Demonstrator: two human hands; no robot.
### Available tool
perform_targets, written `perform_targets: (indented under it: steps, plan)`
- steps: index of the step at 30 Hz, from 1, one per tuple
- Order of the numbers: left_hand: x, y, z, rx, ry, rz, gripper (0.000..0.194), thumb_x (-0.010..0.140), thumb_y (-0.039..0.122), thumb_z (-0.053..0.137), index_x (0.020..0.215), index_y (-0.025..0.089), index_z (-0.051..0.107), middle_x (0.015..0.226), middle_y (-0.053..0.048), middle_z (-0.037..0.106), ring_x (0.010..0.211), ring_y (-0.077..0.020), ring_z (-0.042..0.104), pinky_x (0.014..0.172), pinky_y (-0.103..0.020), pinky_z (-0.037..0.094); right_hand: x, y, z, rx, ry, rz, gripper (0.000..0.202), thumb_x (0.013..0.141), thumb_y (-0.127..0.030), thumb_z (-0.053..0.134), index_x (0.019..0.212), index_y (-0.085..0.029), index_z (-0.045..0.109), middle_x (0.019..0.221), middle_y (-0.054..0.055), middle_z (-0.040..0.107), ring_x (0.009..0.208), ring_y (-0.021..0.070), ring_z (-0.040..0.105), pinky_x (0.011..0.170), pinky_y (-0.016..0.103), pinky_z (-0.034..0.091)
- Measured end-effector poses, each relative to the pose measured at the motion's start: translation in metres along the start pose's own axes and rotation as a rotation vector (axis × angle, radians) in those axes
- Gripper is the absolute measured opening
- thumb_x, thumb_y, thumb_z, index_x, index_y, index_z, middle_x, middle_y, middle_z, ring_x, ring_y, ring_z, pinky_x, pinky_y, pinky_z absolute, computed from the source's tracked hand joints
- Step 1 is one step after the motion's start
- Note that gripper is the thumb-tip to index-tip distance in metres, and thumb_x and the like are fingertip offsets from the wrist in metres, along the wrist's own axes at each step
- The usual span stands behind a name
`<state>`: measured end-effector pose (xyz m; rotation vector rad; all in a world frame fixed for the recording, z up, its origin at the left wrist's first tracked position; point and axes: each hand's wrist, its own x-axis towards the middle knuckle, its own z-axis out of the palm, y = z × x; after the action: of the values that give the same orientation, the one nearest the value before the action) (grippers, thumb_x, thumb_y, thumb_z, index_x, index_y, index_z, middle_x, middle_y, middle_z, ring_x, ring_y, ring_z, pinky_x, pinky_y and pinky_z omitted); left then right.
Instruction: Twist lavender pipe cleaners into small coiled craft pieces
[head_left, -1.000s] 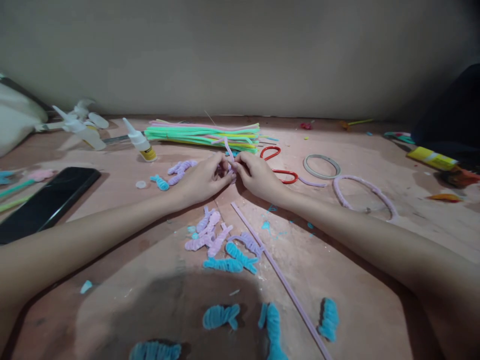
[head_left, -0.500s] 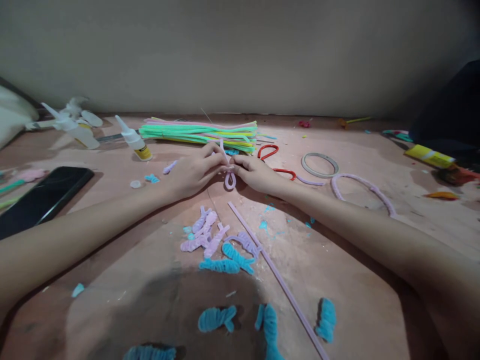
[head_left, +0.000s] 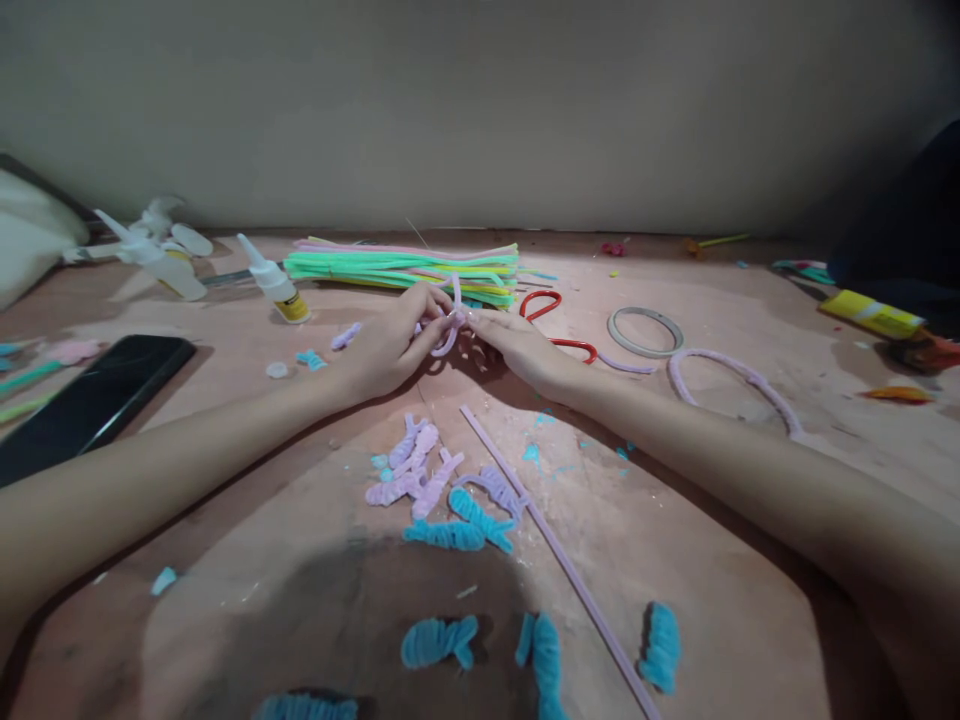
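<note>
- A short lilac pipe cleaner piece sits between the two hands, lifted just above the table near its far middle; it is bent into a small loop with one end sticking up.
- The left hand pinches the piece from the left side, thumb and fingertips pressed together on it.
- The right hand meets it from the right, its fingertips closed on the same piece, so both hands touch at the loop.
- Just behind the hands lies a flat bundle of pipe cleaners in green, yellow and pink.
- Red-handled scissors lie just right of the right hand, partly hidden by it.
- Farther right are a grey ring and a lilac-wrapped hoop, near each other but apart.
- Nearer the person, a long straight lilac pipe cleaner runs diagonally across the wooden table.
- Beside its upper part lies a cluster of coiled lilac pieces and coiled blue pieces; more blue coils lie along the near edge.
- To the left stand a small glue bottle and, closer to the person, a black phone lying flat.
</note>
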<state>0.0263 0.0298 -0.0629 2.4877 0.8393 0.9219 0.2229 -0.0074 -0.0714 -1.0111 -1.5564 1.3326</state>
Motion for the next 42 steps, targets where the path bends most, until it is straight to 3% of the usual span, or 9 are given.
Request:
perform_targets:
  steps: [6, 11, 16, 21, 25, 29, 36, 39, 42]
  plan:
    - [-0.001, -0.001, 0.001, 0.038, 0.034, 0.027, 0.018, 0.103, 0.031, 0.046, 0.088, 0.022, 0.047, 0.086, -0.004, 0.057, 0.079, -0.0182, 0.056, 0.075, -0.032, 0.047, 0.003, 0.011, 0.002, -0.137, 0.031, -0.161, 0.031, 0.107, -0.045, 0.052, 0.090, -0.020, 0.058, 0.077, 0.000, 0.058, 0.067, 0.0126, 0.050, 0.062, 0.027, 0.040]
    - [0.001, -0.006, 0.001, 0.082, 0.036, 0.222, 0.021, 0.103, 0.025, 0.046, 0.084, 0.019, 0.052, 0.086, -0.005, 0.053, 0.087, -0.0202, 0.056, 0.082, -0.034, 0.048, 0.001, 0.011, 0.003, -0.076, -0.025, -0.231, 0.035, 0.107, -0.046, 0.052, 0.085, -0.019, 0.055, 0.072, -0.001, 0.062, 0.070, 0.0122, 0.059, 0.070, 0.025, 0.047]
    - [0.000, -0.004, 0.002, 0.030, 0.025, 0.261, 0.023, 0.106, 0.023, 0.044, 0.083, 0.021, 0.046, 0.082, -0.003, 0.052, 0.079, -0.0169, 0.054, 0.076, -0.029, 0.047, 0.000, 0.003, 0.003, 0.108, -0.149, -0.134, 0.038, 0.110, -0.042, 0.048, 0.082, -0.018, 0.057, 0.073, 0.000, 0.067, 0.068, 0.0119, 0.064, 0.070, 0.025, 0.053]
    - [-0.002, -0.003, 0.005, -0.009, 0.078, 0.182, 0.024, 0.109, 0.036, 0.043, 0.089, 0.022, 0.043, 0.081, -0.001, 0.053, 0.070, -0.0151, 0.052, 0.070, -0.029, 0.044, -0.001, -0.002, 0.003, 0.255, -0.116, -0.078, 0.034, 0.110, -0.031, 0.047, 0.083, -0.017, 0.061, 0.075, 0.000, 0.066, 0.067, 0.0100, 0.062, 0.069, 0.023, 0.053]
    - [-0.004, -0.006, 0.005, -0.044, 0.057, 0.118, 0.027, 0.110, 0.043, 0.038, 0.092, 0.023, 0.042, 0.082, -0.001, 0.057, 0.069, -0.0154, 0.055, 0.068, -0.030, 0.044, -0.003, 0.000, 0.002, 0.263, -0.087, -0.042, 0.025, 0.108, -0.029, 0.055, 0.086, -0.017, 0.059, 0.074, -0.002, 0.060, 0.059, 0.0067, 0.051, 0.058, 0.019, 0.043]
    - [-0.005, -0.002, 0.001, 0.090, 0.052, 0.131, 0.026, 0.108, 0.039, 0.038, 0.091, 0.022, 0.046, 0.086, -0.003, 0.060, 0.075, -0.0165, 0.057, 0.070, -0.031, 0.043, -0.005, 0.001, 0.001, 0.219, -0.124, -0.045, 0.022, 0.105, -0.031, 0.058, 0.088, -0.017, 0.058, 0.070, -0.004, 0.052, 0.058, 0.0074, 0.044, 0.054, 0.020, 0.038]
    - [-0.004, -0.002, -0.001, 0.110, 0.061, 0.112, 0.034, 0.107, 0.042, 0.039, 0.082, 0.022, 0.046, 0.078, -0.001, 0.053, 0.069, -0.0160, 0.052, 0.067, -0.032, 0.041, -0.004, 0.004, 0.003, -0.040, -0.166, -0.178, 0.020, 0.098, -0.035, 0.069, 0.094, -0.018, 0.060, 0.086, 0.000, 0.060, 0.076, 0.0120, 0.052, 0.067, 0.023, 0.045]
    - [-0.002, -0.010, 0.001, 0.024, 0.178, 0.102, 0.040, 0.110, 0.049, 0.032, 0.084, 0.022, 0.048, 0.080, -0.002, 0.053, 0.074, -0.0171, 0.053, 0.073, -0.034, 0.045, -0.003, 0.009, 0.001, 0.088, -0.193, -0.168, 0.015, 0.103, -0.028, 0.060, 0.092, -0.017, 0.059, 0.083, -0.001, 0.058, 0.072, 0.0106, 0.052, 0.067, 0.022, 0.046]
    - [-0.001, -0.017, 0.005, 0.084, 0.494, 0.106, 0.034, 0.103, 0.057, 0.052, 0.097, 0.024, 0.045, 0.093, -0.002, 0.052, 0.082, -0.0177, 0.053, 0.081, -0.038, 0.046, -0.003, 0.011, -0.002, 0.196, -0.227, -0.055, 0.016, 0.105, -0.029, 0.054, 0.095, -0.017, 0.059, 0.078, -0.001, 0.056, 0.061, 0.0089, 0.047, 0.054, 0.021, 0.037]
